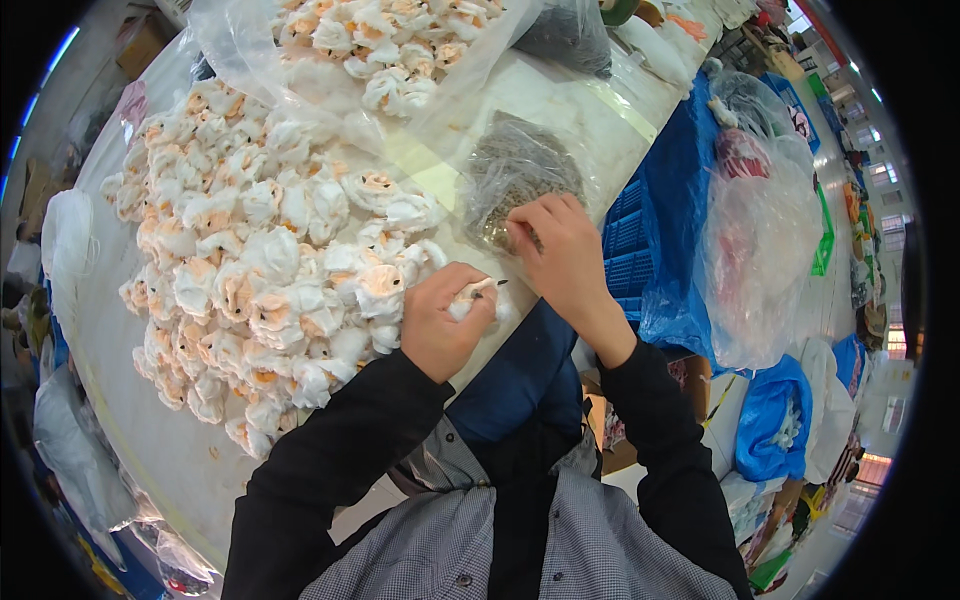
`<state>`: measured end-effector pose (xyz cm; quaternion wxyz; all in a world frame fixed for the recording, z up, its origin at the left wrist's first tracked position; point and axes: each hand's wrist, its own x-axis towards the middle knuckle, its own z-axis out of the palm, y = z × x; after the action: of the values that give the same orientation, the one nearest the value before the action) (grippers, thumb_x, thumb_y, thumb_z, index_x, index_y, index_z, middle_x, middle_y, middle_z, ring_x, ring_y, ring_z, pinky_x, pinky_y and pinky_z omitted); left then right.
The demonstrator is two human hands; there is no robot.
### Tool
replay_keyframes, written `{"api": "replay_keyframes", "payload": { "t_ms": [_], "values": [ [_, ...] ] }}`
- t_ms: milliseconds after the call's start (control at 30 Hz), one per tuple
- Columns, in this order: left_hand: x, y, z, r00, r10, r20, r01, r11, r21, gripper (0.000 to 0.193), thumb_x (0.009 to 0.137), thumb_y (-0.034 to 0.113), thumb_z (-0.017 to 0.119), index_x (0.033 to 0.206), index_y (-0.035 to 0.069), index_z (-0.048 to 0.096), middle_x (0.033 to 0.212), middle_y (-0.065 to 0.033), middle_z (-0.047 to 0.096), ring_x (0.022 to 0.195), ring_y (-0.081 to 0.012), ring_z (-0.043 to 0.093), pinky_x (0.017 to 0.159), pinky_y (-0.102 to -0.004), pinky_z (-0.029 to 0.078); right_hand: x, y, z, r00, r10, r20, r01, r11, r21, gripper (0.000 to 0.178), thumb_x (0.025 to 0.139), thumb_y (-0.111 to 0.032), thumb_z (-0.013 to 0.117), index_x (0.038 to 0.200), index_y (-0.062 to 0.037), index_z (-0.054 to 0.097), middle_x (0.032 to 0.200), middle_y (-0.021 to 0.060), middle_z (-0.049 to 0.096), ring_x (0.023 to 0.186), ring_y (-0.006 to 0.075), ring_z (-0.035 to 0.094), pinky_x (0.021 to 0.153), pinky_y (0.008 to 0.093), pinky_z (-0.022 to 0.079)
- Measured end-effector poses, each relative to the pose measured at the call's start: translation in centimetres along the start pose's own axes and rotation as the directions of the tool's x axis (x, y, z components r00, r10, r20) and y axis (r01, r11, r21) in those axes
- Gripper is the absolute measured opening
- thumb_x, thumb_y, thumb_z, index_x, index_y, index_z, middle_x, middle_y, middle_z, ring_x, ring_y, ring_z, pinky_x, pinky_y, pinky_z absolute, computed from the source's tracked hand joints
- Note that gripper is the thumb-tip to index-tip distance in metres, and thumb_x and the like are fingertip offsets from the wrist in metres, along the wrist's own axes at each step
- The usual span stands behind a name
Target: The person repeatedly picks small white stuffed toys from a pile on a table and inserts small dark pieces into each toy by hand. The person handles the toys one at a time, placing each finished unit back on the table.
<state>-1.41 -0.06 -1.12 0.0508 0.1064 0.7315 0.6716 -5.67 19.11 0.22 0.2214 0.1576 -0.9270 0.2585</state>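
Observation:
My left hand [448, 318] is closed around a small white-and-peach fluffy plush piece [470, 298], and a dark pointed tip pokes out of it near the thumb. My right hand [556, 248] reaches over the near edge of a clear plastic bag [520, 165] full of small brownish bits. Its fingers are bent into a pinch at the bag; what lies between them is too small to make out. Left of both hands spreads a big heap of similar plush pieces [250, 260], many with a dark spot.
The pale table [140, 455] curves around the heap. Behind it lie an open clear bag of more plush pieces [390, 50] and a dark grey bag [568, 38]. To the right stand blue crates [630, 250] and a clear bag with pinkish contents [765, 240].

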Motion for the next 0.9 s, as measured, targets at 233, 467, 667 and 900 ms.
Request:
{"api": "replay_keyframes", "payload": {
  "t_ms": [233,467,667,900],
  "values": [
    [-0.1,0.0,-0.1,0.997,-0.080,0.000,0.080,0.996,-0.047,0.009,0.092,0.007,0.070,0.095,-0.001,0.071,0.085,-0.0118,0.072,0.077,-0.0196,0.071,0.071,-0.0321,0.054,-2.7,-2.5,-3.4,0.777,0.375,0.506,-0.622,0.333,0.709,0.017,0.102,-0.014,0.073,0.104,0.0025,0.073,0.087,0.0055,0.072,0.075,0.0114,0.064,0.069,0.0264,0.052],
    [0.1,0.4,-0.4,0.998,-0.043,0.050,0.044,0.999,-0.020,0.011,0.093,0.008,0.070,0.097,-0.002,0.072,0.085,-0.0104,0.072,0.077,-0.0161,0.070,0.071,-0.0305,0.054,-3.9,-2.6,-3.5,0.770,0.309,0.559,-0.623,0.174,0.762,0.016,0.103,-0.012,0.071,0.111,0.0023,0.072,0.092,0.0055,0.073,0.078,0.0098,0.063,0.072,0.0248,0.051],
    [0.2,0.0,-0.5,0.997,0.006,0.077,-0.005,1.000,-0.017,0.012,0.093,0.009,0.070,0.096,-0.002,0.071,0.085,-0.0104,0.072,0.077,-0.0161,0.069,0.071,-0.0306,0.053,-4.0,-2.9,-3.6,0.793,0.320,0.518,-0.598,0.248,0.762,0.014,0.102,-0.010,0.071,0.111,0.0004,0.071,0.092,0.0039,0.072,0.078,0.0085,0.061,0.071,0.0239,0.050],
    [0.2,0.3,-0.6,0.995,-0.012,0.102,0.014,1.000,-0.017,0.013,0.092,0.010,0.070,0.097,-0.002,0.071,0.084,-0.0112,0.071,0.077,-0.0175,0.069,0.072,-0.0315,0.052,-4.3,-3.7,-3.7,0.890,0.320,0.325,-0.457,0.629,0.629,0.014,0.098,-0.008,0.073,0.109,0.0005,0.071,0.091,0.0073,0.073,0.080,0.0106,0.066,0.073,0.0269,0.053]
  ]
}}
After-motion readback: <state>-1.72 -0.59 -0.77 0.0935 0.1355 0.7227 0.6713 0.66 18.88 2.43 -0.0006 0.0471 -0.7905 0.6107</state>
